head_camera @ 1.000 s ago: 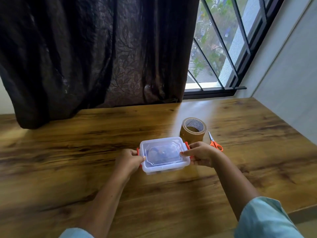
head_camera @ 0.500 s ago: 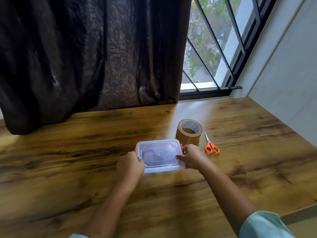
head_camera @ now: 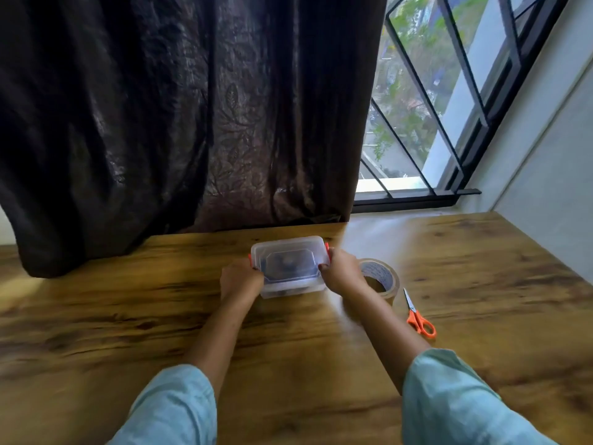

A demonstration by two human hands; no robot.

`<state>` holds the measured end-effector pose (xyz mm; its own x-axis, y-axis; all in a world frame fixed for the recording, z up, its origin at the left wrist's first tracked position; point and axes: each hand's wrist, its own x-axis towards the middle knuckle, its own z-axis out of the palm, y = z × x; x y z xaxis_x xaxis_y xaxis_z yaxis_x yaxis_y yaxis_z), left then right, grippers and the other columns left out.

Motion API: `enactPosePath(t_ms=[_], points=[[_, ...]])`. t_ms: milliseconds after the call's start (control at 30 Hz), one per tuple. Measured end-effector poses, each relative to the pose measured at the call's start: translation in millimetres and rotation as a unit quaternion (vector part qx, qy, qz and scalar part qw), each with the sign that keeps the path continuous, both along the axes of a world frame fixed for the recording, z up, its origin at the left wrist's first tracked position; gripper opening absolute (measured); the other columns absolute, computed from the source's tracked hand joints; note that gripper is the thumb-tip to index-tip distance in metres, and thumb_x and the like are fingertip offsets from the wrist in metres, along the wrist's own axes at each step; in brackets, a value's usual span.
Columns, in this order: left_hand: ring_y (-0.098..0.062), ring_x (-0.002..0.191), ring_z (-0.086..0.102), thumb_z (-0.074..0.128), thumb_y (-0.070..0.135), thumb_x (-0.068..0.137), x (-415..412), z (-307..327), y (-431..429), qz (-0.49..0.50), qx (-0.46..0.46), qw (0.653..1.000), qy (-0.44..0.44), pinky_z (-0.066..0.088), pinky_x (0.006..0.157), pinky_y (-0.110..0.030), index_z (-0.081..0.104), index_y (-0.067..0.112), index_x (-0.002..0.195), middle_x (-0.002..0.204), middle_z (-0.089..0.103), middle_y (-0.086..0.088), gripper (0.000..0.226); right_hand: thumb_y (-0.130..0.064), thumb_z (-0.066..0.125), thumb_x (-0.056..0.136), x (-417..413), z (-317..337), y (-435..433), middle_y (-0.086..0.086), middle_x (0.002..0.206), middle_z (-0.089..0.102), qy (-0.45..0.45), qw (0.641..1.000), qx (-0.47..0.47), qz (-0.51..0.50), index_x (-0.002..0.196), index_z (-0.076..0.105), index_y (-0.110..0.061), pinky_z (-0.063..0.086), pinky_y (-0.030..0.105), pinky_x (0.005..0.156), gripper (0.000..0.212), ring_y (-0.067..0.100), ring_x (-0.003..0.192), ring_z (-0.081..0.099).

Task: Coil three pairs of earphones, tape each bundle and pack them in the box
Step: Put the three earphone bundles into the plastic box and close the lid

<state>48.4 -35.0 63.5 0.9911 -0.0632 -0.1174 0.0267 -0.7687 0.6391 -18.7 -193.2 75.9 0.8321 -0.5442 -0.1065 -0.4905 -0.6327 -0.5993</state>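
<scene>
The left hand [head_camera: 242,281] and right hand [head_camera: 341,272] curl round the ends of the clear plastic orange-clipped box [head_camera: 288,244], lidded, on the wooden surface [head_camera: 128,316]. Dark contents [head_camera: 285,264] show inside. Packing looks done; next, the clips [head_camera: 326,247] likely need pressing shut.

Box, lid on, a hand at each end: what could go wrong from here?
1. The right hand is close beside the tape roll; drawing back could knock the roll toward the scissors.
2. The left hand partly covers one of the orange latches. Whether they are snapped is unclear, so the box lid could lift and the dark contents spill.
3. The curtain hangs close behind the box; pushing further could snag its hem.
</scene>
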Motion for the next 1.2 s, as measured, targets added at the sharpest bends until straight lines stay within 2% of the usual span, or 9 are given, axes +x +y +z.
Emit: enactPosePath(t_ms=[167, 367, 500, 600, 667, 767, 867, 1000, 1200], points=[[-0.015, 0.073, 0.059, 0.051, 0.018, 0.094, 20.8, -5.0, -5.1, -0.007, 0.006, 1.000, -0.002, 0.039, 0.049, -0.018, 0.065, 0.010, 0.096, 0.092, 0.067, -0.007, 0.016, -0.011, 0.051, 0.095, 21.0, -13.3, -7.1, 0.010, 0.110, 0.063, 0.010, 0.999, -0.011, 0.029, 0.116, 0.059, -0.009, 0.038, 0.024, 0.070, 0.023, 0.020, 0.082, 0.051], [-0.006, 0.057, 0.049, 0.052, 0.016, 0.093, 28.9, -3.7, -9.9, 0.004, 0.003, 1.000, 0.000, 0.032, 0.044, -0.015, 0.063, 0.008, 0.089, 0.074, 0.057, -0.001, 0.013, -0.007, 0.052, 0.094, 33.8, -20.3, -15.0, 0.012, 0.106, 0.065, 0.017, 0.999, -0.019, 0.033, 0.110, 0.061, -0.006, 0.039, 0.026, 0.069, 0.019, 0.020, 0.080, 0.051], [-0.010, 0.064, 0.053, 0.049, 0.022, 0.096, 21.9, -0.3, -10.1, 0.002, 0.012, 1.000, -0.012, 0.033, 0.045, -0.017, 0.064, 0.008, 0.094, 0.087, 0.065, -0.007, 0.021, -0.011, 0.053, 0.095, 31.4, -20.8, -15.2, 0.012, 0.112, 0.064, 0.009, 0.999, -0.018, 0.032, 0.115, 0.059, -0.007, 0.043, 0.029, 0.071, 0.021, 0.021, 0.084, 0.054], [-0.016, 0.085, 0.057, 0.047, 0.030, 0.096, 6.8, -7.9, -7.8, 0.039, 0.032, 0.995, -0.085, 0.046, 0.059, -0.023, 0.060, 0.014, 0.110, 0.107, 0.064, -0.007, 0.026, -0.023, 0.044, 0.101, 19.2, -19.5, -11.7, 0.012, 0.126, 0.059, -0.030, 1.000, 0.006, 0.005, 0.133, 0.048, -0.009, 0.051, 0.034, 0.084, 0.035, 0.027, 0.106, 0.059], [-0.024, 0.108, 0.054, 0.051, 0.030, 0.093, -5.4, -12.0, -6.6, 0.031, 0.022, 0.982, -0.186, 0.051, 0.079, -0.032, 0.053, 0.016, 0.127, 0.126, 0.056, -0.006, 0.036, -0.031, 0.035, 0.103, 3.4, -12.6, -15.5, 0.012, 0.117, 0.063, -0.112, 0.993, 0.002, -0.042, 0.123, 0.055, -0.012, 0.047, 0.031, 0.071, 0.034, 0.027, 0.100, 0.059], [-0.024, 0.107, 0.055, 0.053, 0.017, 0.092, -22.4, -8.5, -17.0, -0.065, -0.054, 0.955, -0.285, 0.044, 0.081, -0.029, 0.062, 0.014, 0.116, 0.118, 0.060, -0.006, 0.025, -0.030, 0.038, 0.100, -19.7, -4.3, -39.2, 0.010, 0.120, 0.063, -0.140, 0.976, -0.118, -0.116, 0.121, 0.058, -0.014, 0.042, 0.036, 0.079, 0.033, 0.032, 0.110, 0.053], [-0.018, 0.098, 0.061, 0.053, 0.014, 0.093, -44.0, -7.2, -46.0, -0.160, -0.135, 0.965, -0.160, 0.047, 0.082, -0.026, 0.067, 0.014, 0.107, 0.108, 0.067, -0.004, 0.020, -0.037, 0.042, 0.098, -39.5, -9.4, -70.4, 0.009, 0.136, 0.052, -0.017, 0.975, -0.163, -0.152, 0.133, 0.050, -0.016, 0.040, 0.041, 0.095, 0.041, 0.034, 0.122, 0.043], [-0.026, 0.127, 0.047, 0.043, 0.020, 0.100, -77.3, -14.5, -73.3, -0.203, -0.223, 0.943, 0.141, 0.038, 0.103, -0.032, 0.046, 0.007, 0.137, 0.138, 0.051, -0.012, 0.040, -0.022, 0.038, 0.101, -53.8, -34.2, -76.5, 0.021, 0.130, 0.055, -0.013, 0.992, -0.045, -0.114, 0.125, 0.055, -0.001, 0.037, 0.036, 0.095, 0.035, 0.035, 0.119, 0.049], [-0.019, 0.135, 0.036, 0.037, 0.023, 0.102, -98.0, -25.3, -60.7, -0.133, -0.304, 0.929, 0.164, 0.030, 0.106, -0.025, 0.033, 0.006, 0.144, 0.148, 0.038, -0.010, 0.046, -0.010, 0.046, 0.094, -74.4, -44.6, -25.2, 0.016, 0.115, 0.063, -0.082, 0.990, -0.015, -0.113, 0.112, 0.065, -0.008, 0.041, 0.033, 0.081, 0.027, 0.032, 0.108, 0.056]])
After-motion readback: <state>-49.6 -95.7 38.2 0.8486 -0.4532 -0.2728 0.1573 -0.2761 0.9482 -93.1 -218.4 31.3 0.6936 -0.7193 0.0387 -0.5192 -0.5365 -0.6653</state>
